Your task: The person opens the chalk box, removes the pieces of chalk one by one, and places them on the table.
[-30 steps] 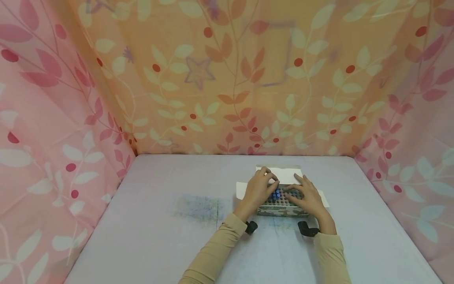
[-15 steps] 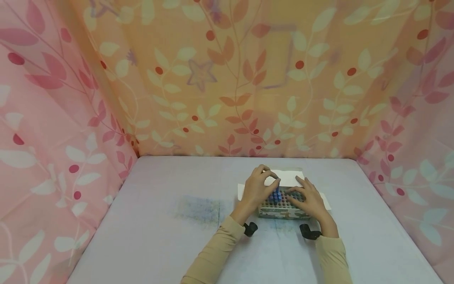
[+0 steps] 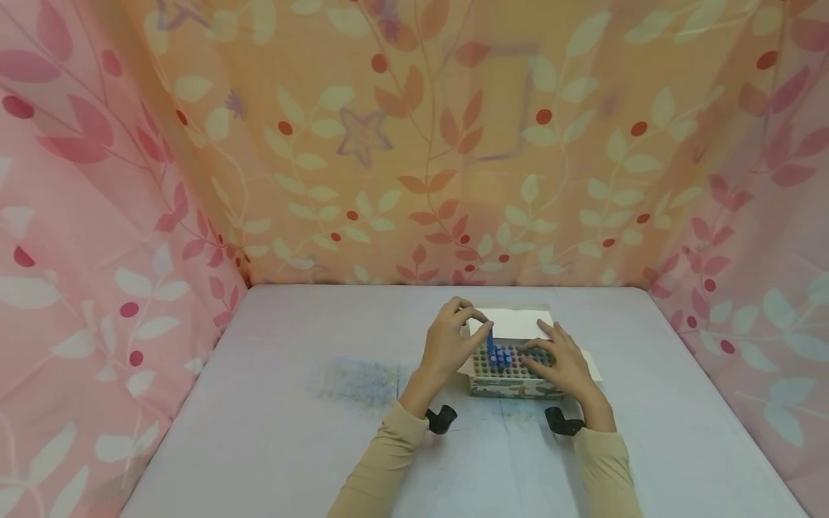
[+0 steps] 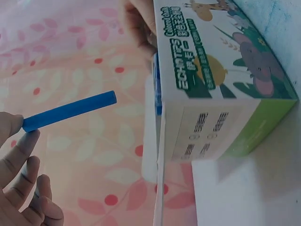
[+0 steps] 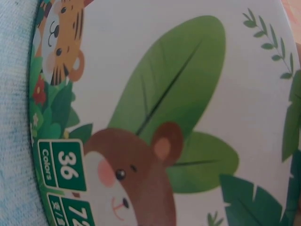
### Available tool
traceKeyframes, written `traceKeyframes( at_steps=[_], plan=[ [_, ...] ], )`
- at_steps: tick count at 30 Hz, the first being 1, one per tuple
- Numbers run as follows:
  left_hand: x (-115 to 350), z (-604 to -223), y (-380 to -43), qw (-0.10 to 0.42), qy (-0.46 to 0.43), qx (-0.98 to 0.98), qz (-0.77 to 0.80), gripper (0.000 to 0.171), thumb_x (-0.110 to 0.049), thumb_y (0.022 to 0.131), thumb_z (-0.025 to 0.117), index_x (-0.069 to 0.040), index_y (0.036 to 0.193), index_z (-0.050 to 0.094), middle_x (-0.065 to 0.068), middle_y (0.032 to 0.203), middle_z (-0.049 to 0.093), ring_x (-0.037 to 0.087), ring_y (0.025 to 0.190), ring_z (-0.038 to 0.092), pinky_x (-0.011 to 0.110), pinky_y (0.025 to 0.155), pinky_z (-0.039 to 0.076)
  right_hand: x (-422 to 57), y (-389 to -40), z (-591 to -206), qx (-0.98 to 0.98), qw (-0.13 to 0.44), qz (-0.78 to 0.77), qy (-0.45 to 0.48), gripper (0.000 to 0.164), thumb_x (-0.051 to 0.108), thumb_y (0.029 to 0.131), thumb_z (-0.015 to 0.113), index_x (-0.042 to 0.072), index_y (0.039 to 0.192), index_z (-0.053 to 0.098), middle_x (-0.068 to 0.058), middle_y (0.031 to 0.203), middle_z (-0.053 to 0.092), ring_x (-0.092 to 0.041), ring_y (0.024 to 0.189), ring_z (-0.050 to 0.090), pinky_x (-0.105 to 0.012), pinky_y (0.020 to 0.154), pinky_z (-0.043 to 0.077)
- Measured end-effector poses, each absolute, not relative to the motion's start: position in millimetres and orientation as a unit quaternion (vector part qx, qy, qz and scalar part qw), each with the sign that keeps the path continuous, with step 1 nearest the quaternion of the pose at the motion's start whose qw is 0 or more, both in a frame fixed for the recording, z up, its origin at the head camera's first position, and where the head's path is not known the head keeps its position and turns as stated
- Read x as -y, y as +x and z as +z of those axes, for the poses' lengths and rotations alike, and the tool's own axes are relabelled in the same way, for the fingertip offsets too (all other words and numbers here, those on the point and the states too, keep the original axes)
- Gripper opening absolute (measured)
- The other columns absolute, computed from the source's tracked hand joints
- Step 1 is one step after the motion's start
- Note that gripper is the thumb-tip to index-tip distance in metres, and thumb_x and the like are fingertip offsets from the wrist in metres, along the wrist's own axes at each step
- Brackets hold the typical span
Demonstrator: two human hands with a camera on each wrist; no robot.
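Observation:
An open box of colored chalk (image 3: 514, 388) stands on the table, its rows of stick ends facing up. Between thumb and index fingertip, my left hand (image 3: 443, 342) pinches a blue chalk stick (image 4: 70, 111) by one end. In the head view the stick points down over the left part of the rows. Beside it, several blue chalks (image 3: 501, 358) stick up higher than the rest. My right hand (image 3: 566, 360) rests with spread fingers over the right part of the box. The right wrist view shows only the printed box wall (image 5: 202, 94).
The box's white lid flap (image 3: 514, 320) lies folded back behind it, with a side flap (image 3: 591, 365) out to the right. A bluish smudge (image 3: 365, 381) marks the white table cover (image 3: 272, 446) left of the box. Patterned curtains (image 3: 414, 144) enclose the table.
My left hand has drawn the blue chalk up out of the raised blue group and shifted left with it. The right hand has stayed at the box.

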State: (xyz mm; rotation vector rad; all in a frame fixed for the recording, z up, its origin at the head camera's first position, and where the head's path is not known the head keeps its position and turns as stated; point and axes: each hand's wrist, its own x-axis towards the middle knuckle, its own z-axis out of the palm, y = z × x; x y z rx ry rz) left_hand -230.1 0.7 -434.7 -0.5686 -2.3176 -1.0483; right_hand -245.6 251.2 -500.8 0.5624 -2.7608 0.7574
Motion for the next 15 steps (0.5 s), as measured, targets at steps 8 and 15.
traceKeyframes(
  at_steps=[8,15],
  plan=[
    [22.3,-437.1,-224.1,0.256,-0.189,0.854,-0.412,0.014,-0.034,0.085,0.066,-0.020,0.085,0.068,-0.006,0.093,0.053,0.015,0.080,0.051,0.024,0.065,0.044,-250.4,-243.4,-499.5,0.940,0.110,0.260,0.189,0.020,0.035,0.078,0.073,0.023,0.094,0.069,-0.021,0.145,0.033,-0.047,0.135,0.018,-0.070,0.097,0.018],
    [40.8,-436.2,-218.1,0.220,-0.167,0.866,-0.418,0.016,-0.037,0.085,0.066,-0.021,0.085,0.068,-0.007,0.092,0.054,0.014,0.080,0.052,0.024,0.065,0.044,-251.1,-242.4,-497.4,0.938,0.115,0.262,0.194,0.021,0.032,0.078,0.073,0.021,0.095,0.069,-0.022,0.144,0.034,-0.048,0.134,0.019,-0.070,0.096,0.020]
  ],
)
